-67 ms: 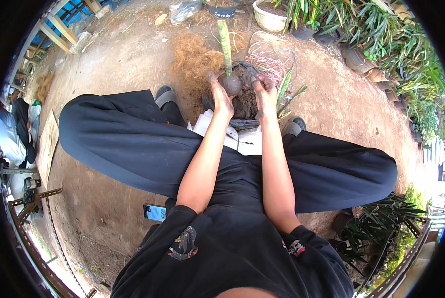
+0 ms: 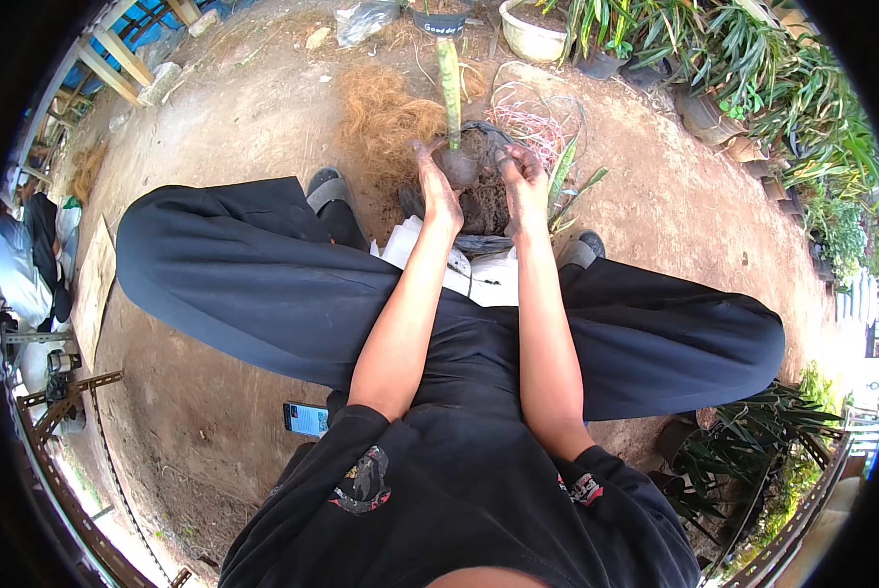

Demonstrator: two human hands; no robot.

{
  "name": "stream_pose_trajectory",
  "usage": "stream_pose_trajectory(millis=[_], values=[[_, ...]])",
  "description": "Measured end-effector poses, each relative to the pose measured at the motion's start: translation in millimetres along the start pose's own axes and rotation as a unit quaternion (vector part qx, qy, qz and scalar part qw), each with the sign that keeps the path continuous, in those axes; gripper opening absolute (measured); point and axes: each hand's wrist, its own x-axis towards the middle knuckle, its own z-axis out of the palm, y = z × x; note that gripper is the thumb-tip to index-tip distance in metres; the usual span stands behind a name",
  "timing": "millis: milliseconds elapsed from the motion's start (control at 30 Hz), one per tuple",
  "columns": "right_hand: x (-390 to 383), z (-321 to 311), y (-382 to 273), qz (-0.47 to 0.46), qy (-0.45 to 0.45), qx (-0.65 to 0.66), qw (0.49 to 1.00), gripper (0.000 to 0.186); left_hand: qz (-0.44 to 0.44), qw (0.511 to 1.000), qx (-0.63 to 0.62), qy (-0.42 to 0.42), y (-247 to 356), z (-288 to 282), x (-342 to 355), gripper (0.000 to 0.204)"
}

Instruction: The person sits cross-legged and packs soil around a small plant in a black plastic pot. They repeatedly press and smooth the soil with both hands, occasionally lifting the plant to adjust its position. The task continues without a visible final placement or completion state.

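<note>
A snake plant leaf (image 2: pixel 449 90) stands nearly upright out of a round, greyish-brown root ball (image 2: pixel 462 169). The ball rests over a black container (image 2: pixel 480 242) of dark soil and fibre between my feet. My left hand (image 2: pixel 439 196) lies along the ball's left side, fingers stretched out and dirty with soil. On the right, my right hand (image 2: pixel 526 186) is closed, its fingers curled by the container's dark rim; what they grip is hidden. Another green leaf (image 2: pixel 563 165) pokes out just beyond that hand.
Brown coconut fibre (image 2: pixel 385 113) lies left of the container, a tangle of pink string (image 2: pixel 532 122) behind it to the right. Pots, one white (image 2: pixel 532 34), stand at the back. Leafy plants (image 2: pixel 792 108) line the right. A phone (image 2: pixel 306 418) lies on the ground by my left thigh.
The snake plant leaf and its root ball have shifted slightly right, and the leaf stands a little straighter. Both hands stay in nearly the same place.
</note>
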Motion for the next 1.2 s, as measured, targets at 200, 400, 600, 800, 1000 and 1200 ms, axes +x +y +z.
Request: stream_pose_trajectory(millis=[200, 400, 600, 800, 1000, 1200], values=[[-5.9, -2.5, -8.2, 0.014, -0.093, -0.062, 0.994, 0.023, 0.003, 0.999, 0.046, -0.003, -8.8, 0.1, 3.7, 0.068], [8.0, -4.7, 26.9, -0.072, -0.031, -0.195, 0.978, 0.03, 0.053, 0.993, 0.108, -0.014, -14.9, 6.6, -4.5, 0.045], [1.3, -8.9, 16.0, 0.145, -0.086, 0.045, 0.985, 0.051, 0.058, 0.993, 0.088, -0.056, -14.7, 14.5, -12.6, 0.035], [-8.4, 0.1, 3.1, 0.138, -0.118, 0.143, 0.973, 0.059, 0.086, 0.987, 0.108, -0.081, -17.9, 11.2, -9.4, 0.03], [-2.7, -4.2, 18.6, 0.062, -0.123, 0.086, 0.987, 0.052, 0.07, 0.987, 0.06, -0.133, -23.0, 8.2, -4.6, 0.031], [0.3, -0.9, 27.6, 0.011, -0.112, 0.035, 0.993, 0.046, 0.054, 0.99, 0.04, -0.125, -21.6, 7.0, -1.4, 0.033]])
